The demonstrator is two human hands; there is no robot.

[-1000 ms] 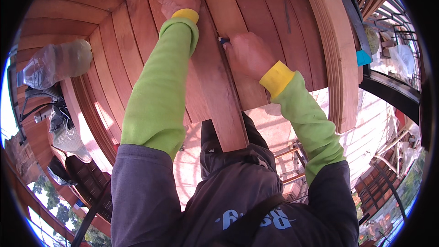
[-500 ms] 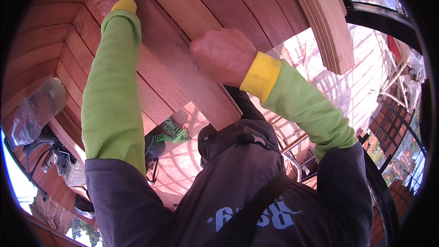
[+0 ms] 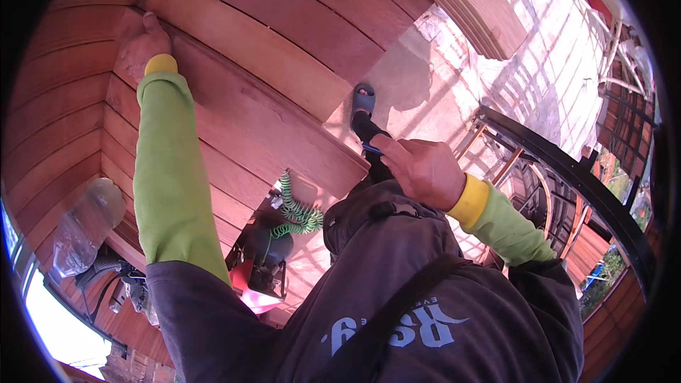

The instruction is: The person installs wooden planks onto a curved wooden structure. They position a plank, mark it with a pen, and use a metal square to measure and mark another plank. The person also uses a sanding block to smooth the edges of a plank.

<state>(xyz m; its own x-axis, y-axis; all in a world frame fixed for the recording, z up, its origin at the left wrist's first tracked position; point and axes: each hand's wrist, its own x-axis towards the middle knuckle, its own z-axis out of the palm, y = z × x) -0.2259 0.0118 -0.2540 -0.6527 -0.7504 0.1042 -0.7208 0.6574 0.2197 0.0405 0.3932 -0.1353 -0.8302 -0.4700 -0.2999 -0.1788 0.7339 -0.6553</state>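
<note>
My left hand [image 3: 142, 50] grips the upper-left end of a long reddish board [image 3: 262, 120], which lies diagonally across plank panelling [image 3: 248, 21]. The board's other end is near my body. My right hand [image 3: 415, 170] is just right of that end, off the planks and above my legs, fingers closed around a slim blue item [image 3: 371, 147], mostly hidden, that looks like a small tool. My foot in a grey sandal [image 3: 364, 99] shows beyond it on the floor.
A thick layered timber [image 3: 468, 7] juts out at top right. A black metal rail [image 3: 567, 177] curves along the right. A clear plastic bottle [image 3: 89, 227] sits at left. A coiled green hose [image 3: 294, 213] and dark machine [image 3: 273, 245] are below the planks.
My right hand has left the board's middle and moved down toward my body. The view has shifted, showing more floor, hose and foot; my left hand still holds the board's far end.
</note>
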